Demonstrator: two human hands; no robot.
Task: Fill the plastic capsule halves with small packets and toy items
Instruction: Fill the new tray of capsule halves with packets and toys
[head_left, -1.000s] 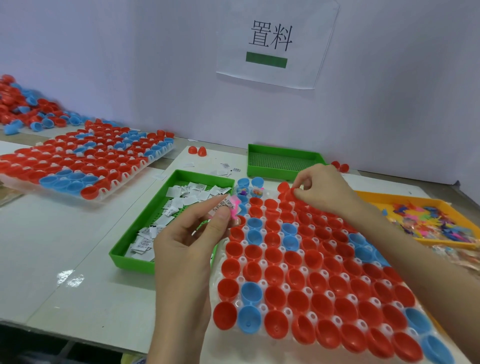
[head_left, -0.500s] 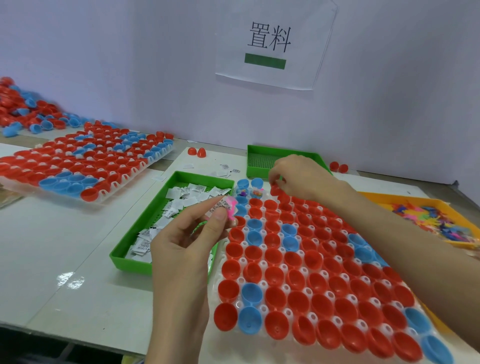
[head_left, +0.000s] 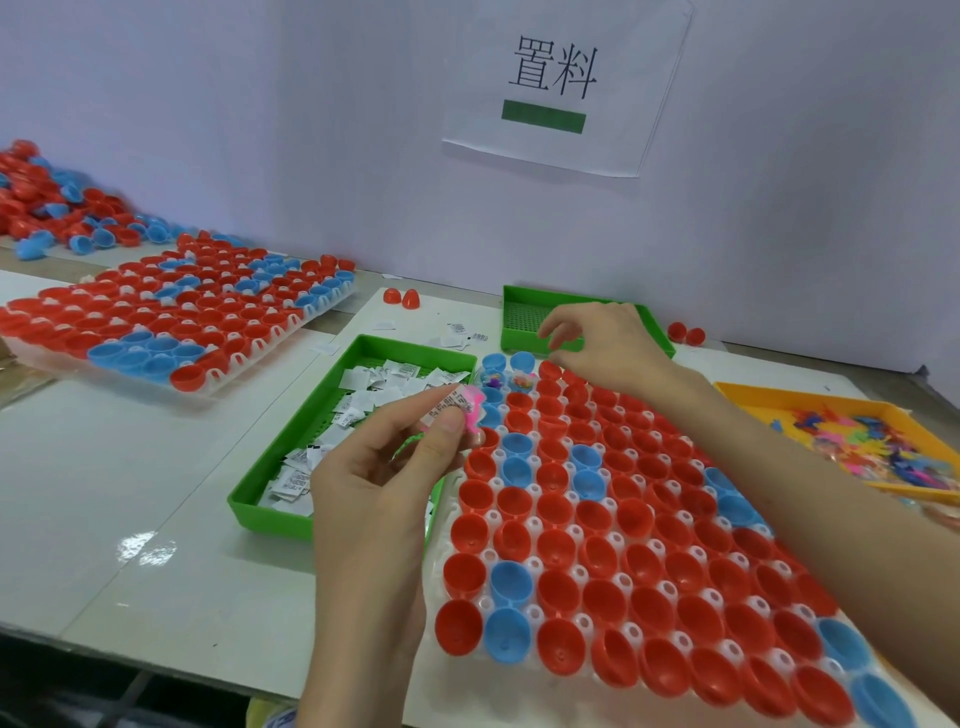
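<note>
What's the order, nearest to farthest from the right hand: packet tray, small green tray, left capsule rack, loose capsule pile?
From the right hand:
1. The small green tray, just behind it.
2. The packet tray, to its left.
3. The left capsule rack, farther left.
4. The loose capsule pile, far left by the wall.

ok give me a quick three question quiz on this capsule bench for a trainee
1. True or false: the left hand is empty.
2. The white packets lie in: A) a green tray B) a yellow tray C) a cardboard box.
3. Fill in: the capsule halves are red and ___.

Key: 1 false, it pinches a packet and a pink toy; 2 A; 3 blue.
</note>
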